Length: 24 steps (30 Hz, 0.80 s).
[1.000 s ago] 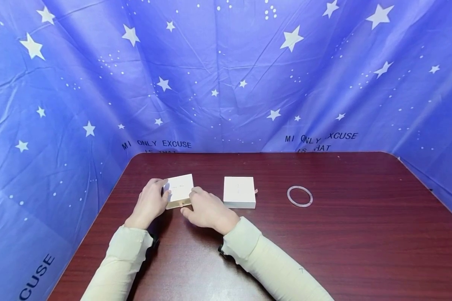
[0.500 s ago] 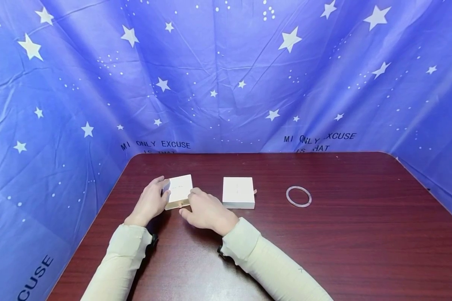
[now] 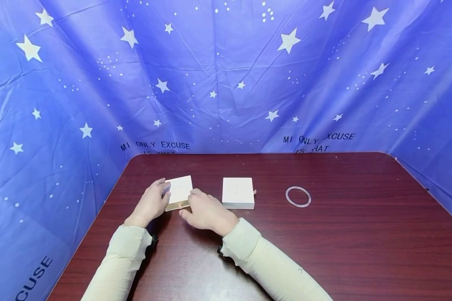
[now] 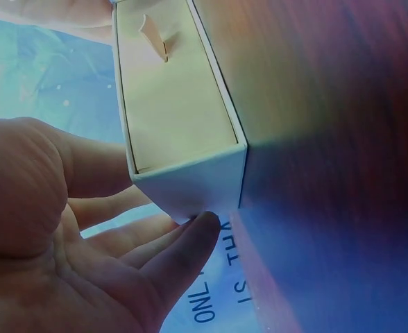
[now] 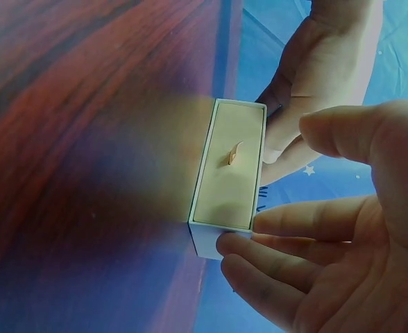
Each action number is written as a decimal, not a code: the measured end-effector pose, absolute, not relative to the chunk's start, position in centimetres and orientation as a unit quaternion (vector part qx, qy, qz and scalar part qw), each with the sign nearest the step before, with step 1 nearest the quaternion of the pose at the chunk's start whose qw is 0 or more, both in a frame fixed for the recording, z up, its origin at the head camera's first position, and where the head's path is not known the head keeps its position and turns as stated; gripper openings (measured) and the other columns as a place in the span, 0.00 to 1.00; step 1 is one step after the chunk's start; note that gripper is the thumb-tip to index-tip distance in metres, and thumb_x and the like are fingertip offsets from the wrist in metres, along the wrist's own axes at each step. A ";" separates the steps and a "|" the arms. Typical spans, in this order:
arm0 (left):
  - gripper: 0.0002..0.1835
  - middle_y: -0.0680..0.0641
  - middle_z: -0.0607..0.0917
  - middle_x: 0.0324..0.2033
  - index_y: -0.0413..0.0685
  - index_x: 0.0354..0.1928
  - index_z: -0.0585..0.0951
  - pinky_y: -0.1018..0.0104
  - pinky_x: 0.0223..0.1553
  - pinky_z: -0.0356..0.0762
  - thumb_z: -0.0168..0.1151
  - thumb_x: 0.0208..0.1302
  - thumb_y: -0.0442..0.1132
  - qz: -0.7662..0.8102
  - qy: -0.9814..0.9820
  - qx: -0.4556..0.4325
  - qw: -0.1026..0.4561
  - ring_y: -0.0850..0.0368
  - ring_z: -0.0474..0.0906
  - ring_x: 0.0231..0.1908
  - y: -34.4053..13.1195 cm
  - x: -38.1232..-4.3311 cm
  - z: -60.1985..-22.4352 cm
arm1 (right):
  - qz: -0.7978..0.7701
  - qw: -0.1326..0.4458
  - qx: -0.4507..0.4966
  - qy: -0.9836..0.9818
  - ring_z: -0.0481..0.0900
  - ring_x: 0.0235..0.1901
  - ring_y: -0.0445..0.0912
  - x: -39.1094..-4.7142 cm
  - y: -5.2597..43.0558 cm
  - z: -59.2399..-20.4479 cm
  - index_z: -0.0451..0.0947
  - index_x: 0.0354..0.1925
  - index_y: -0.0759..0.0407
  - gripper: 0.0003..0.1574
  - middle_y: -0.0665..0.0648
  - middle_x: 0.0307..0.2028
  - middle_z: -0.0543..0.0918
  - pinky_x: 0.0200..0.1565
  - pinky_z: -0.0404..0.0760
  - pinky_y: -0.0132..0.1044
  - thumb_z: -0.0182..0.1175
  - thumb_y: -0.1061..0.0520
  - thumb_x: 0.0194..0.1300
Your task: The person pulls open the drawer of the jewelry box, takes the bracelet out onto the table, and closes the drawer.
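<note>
Left box [image 3: 180, 189]: flat and almost square, with smooth white shell and small print on top; its cream front carries a little peach pull tab [image 5: 235, 154]. It lies on the desk [image 3: 361, 221], left of the middle, slightly turned, between the two grips.
Right box [image 3: 238, 190]: also white, flat and square, well apart from the ring; a small tab [image 3: 255, 192] comes out from its right side.
Ring [image 3: 299, 205]: thin, pale and round, lying flat at the far right of the boxes.
Desk surface: dark red, with wood grain and some shine.
Curtain [image 3: 226, 62]: blue cloth with folds, white stars and black letters.
Arms: both reach forward in cream sleeves [image 3: 245, 240] — the right one crosses inward toward the left box.
Left grip [image 3: 148, 202]: not clenched, fingers rather extended; it touches the left box at its top and left side.
Right grip [image 3: 210, 213]: fingers nearly straight, touching the box's right edge and side — the thumb stays off it.
</note>
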<state>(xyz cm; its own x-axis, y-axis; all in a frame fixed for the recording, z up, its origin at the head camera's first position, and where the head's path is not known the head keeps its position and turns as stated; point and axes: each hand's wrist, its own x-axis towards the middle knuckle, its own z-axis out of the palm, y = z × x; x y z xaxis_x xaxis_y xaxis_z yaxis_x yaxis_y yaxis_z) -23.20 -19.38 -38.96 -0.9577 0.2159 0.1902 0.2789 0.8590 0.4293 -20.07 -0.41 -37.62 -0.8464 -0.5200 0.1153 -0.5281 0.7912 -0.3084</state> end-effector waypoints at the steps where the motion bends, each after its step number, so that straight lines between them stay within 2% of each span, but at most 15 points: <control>1: 0.20 0.28 0.69 0.60 0.26 0.56 0.74 0.42 0.59 0.63 0.54 0.64 0.30 -0.231 -0.962 -0.128 0.068 0.31 0.67 0.59 -19.4 -23.2 -39.0 | 0.167 0.012 0.277 -0.946 0.74 0.27 0.45 -20.1 -0.4 -37.6 0.78 0.33 0.57 0.18 0.51 0.37 0.74 0.35 0.76 0.39 0.56 0.43 0.63; 24: 0.20 0.26 0.69 0.58 0.27 0.55 0.75 0.36 0.50 0.69 0.55 0.63 0.32 -0.200 -0.970 -0.122 0.061 0.30 0.70 0.55 -18.4 -21.8 -38.7 | 0.160 0.029 0.283 -0.945 0.76 0.29 0.46 -19.5 0.3 -37.9 0.76 0.31 0.56 0.19 0.52 0.37 0.75 0.35 0.77 0.39 0.55 0.43 0.65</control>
